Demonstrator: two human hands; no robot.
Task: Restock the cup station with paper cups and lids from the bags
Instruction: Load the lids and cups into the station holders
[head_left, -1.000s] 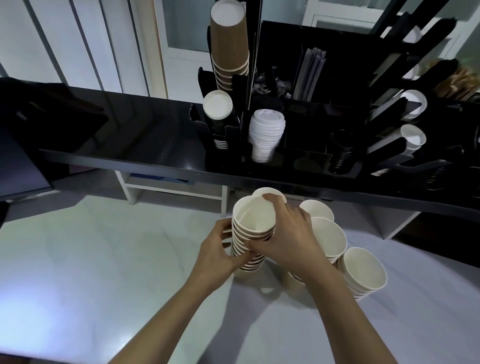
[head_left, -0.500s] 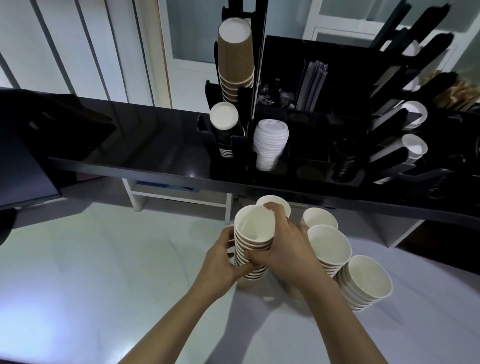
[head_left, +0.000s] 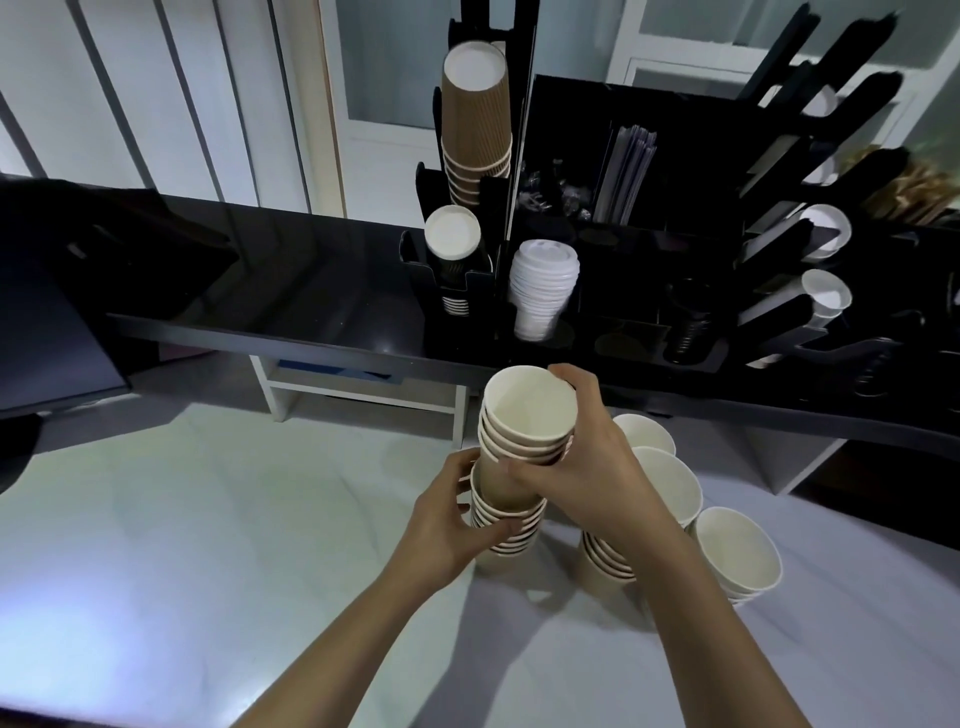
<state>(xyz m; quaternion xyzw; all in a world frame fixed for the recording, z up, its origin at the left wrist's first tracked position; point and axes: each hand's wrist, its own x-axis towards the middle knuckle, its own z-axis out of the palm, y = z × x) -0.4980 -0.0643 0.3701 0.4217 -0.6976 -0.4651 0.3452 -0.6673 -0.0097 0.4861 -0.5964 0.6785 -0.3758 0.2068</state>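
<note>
Head view: the black counter (head_left: 291, 296) runs across the frame, its front edge just beyond the hands, with bare top left of the cup station (head_left: 613, 291). A pale surface (head_left: 208, 545) spreads below, open on the left. The right hand (head_left: 587, 457) grips a short cup stack (head_left: 530, 421), partly lifted out of the lower stack (head_left: 506, 525), which the left hand (head_left: 447, 525) clasps. More cups (head_left: 670, 488) stand right of the hands.

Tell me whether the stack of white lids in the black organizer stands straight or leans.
Leaning. The stack of white lids tilts, its top offset right of its base.
</note>
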